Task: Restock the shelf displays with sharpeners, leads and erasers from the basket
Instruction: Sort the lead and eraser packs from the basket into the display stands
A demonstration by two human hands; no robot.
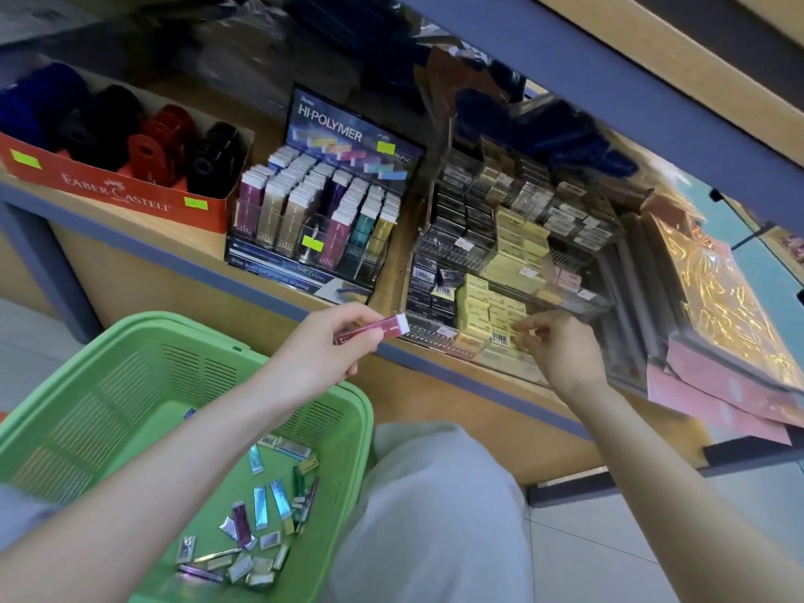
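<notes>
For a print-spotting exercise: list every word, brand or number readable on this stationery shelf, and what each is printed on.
"FABER-CASTELL": front of the red sharpener carton.
"HI-POLYMER": header card of the eraser display.
"Slim body for precise erasing": that display's base strip.
Too blurred: green price stickers, barcodes on the yellow boxes, print on the pink eraser in the left hand.

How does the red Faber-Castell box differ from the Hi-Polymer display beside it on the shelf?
The Faber-Castell box is red cardboard; the Hi-Polymer display is dark blue with clear compartments. The box holds blue, black and red sharpeners; the display holds slim erasers standing in rows. The display has a tall back card; the box has none. Both sit on the wooden shelf and carry green stickers.
</notes>
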